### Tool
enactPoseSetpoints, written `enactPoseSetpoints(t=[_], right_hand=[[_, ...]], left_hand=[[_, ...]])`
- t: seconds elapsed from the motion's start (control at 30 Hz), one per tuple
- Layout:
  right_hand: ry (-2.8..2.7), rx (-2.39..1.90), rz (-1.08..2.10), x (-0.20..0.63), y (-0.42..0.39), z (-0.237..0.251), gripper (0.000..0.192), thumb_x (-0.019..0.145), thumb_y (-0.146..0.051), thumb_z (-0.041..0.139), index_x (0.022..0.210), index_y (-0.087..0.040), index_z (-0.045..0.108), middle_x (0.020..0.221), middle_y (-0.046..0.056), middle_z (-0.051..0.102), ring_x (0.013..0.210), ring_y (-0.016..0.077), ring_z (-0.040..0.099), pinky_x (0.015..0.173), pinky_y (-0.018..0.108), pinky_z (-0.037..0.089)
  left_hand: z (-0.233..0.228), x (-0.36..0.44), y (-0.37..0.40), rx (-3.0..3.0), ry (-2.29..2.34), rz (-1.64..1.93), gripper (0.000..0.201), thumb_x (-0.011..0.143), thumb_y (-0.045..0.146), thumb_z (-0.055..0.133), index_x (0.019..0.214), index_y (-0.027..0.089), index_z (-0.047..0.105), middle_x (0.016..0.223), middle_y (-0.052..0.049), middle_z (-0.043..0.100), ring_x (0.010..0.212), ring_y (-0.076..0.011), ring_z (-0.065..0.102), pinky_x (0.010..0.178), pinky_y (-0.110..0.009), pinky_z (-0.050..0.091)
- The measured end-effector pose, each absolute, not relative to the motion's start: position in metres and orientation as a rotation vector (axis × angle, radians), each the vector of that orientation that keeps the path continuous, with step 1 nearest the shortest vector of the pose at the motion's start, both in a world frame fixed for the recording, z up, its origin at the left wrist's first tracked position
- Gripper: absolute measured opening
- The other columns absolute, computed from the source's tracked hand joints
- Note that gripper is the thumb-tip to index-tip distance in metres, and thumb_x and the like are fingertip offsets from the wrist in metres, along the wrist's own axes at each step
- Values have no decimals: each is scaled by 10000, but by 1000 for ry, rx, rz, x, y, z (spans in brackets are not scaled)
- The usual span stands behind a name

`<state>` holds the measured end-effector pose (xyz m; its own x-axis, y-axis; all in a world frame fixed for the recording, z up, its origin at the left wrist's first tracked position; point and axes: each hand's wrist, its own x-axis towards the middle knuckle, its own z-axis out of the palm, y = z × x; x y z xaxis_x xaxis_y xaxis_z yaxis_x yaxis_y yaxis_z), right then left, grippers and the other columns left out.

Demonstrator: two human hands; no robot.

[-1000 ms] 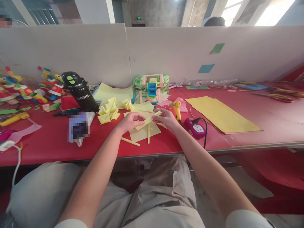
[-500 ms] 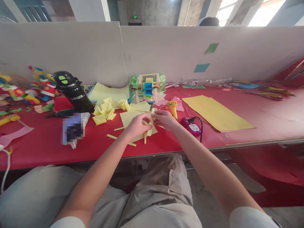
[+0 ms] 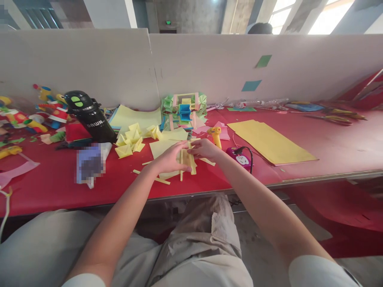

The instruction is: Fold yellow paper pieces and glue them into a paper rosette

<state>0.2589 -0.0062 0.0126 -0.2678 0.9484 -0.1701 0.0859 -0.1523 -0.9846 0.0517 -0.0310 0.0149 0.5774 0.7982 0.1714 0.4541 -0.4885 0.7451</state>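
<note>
A folded piece of yellow paper, shaped like a narrow strip frame, stands between my hands over the red tabletop. My left hand grips its left side, thumb at the near end and fingers at the far end. On the other side, my right hand has its fingertips closed on the upper part of the paper; part of that grip is hidden. Thin rolled yellow paper sticks lie by my left wrist. Pale yellow sheets are spread beneath and behind the hands.
A yellow glue gun and a purple power socket with a black cord are to the right. Yellow folded paper shapes and a black bottle stand left. Behind is a colourful paper model; yellow card lies farther right.
My hands have moved slightly apart. The left thumb has slid toward me, and the folded yellow paper now shows more openly between the hands. The view has shifted a little.
</note>
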Motion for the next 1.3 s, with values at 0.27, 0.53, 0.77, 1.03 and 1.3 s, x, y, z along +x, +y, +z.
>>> enactPoseSetpoints(t=[0.27, 0.53, 0.77, 1.03, 1.3], right_hand=[[-1429, -1362, 1387, 245, -6, 2, 316, 628, -78, 856, 799, -162, 604, 604, -7, 623, 580, 152, 646, 550, 274, 588], [-1655, -1500, 1218, 241, -2, 3, 193, 712, -69, 738, 833, -149, 610, 648, -15, 601, 557, 131, 612, 562, 274, 562], [-1840, -1634, 1059, 238, -5, 11, 166, 748, -129, 714, 900, -134, 649, 640, 2, 611, 559, 138, 599, 558, 259, 508], [-2092, -1883, 600, 237, -15, 28, 351, 762, -277, 747, 1067, -130, 655, 889, 86, 695, 759, 190, 640, 636, 265, 462], [-2101, -2193, 336, 303, -31, 70, 329, 855, -472, 600, 683, -191, 599, 647, 58, 602, 660, 208, 605, 593, 308, 417]], left_hand=[[8, 59, -32, 2353, 1108, 440, 1025, 656, 661, 768, 1504, 204, 416, 1620, -140, 309, 1490, -384, 273, 1217, -484, 222], [8, 59, -31, 2478, 1124, 310, 1042, 701, 748, 664, 1543, 226, 341, 1634, -109, 283, 1495, -356, 271, 1208, -496, 250], [6, 59, -30, 2508, 1140, 274, 1009, 716, 755, 633, 1535, 243, 343, 1628, -96, 304, 1483, -357, 292, 1205, -515, 237], [8, 61, -32, 2487, 1210, 179, 1012, 718, 789, 586, 1532, 241, 340, 1632, -95, 295, 1493, -356, 270, 1219, -527, 180], [8, 61, -31, 2507, 1206, 184, 1024, 711, 817, 559, 1528, 234, 356, 1641, -86, 274, 1501, -327, 264, 1216, -485, 185]])
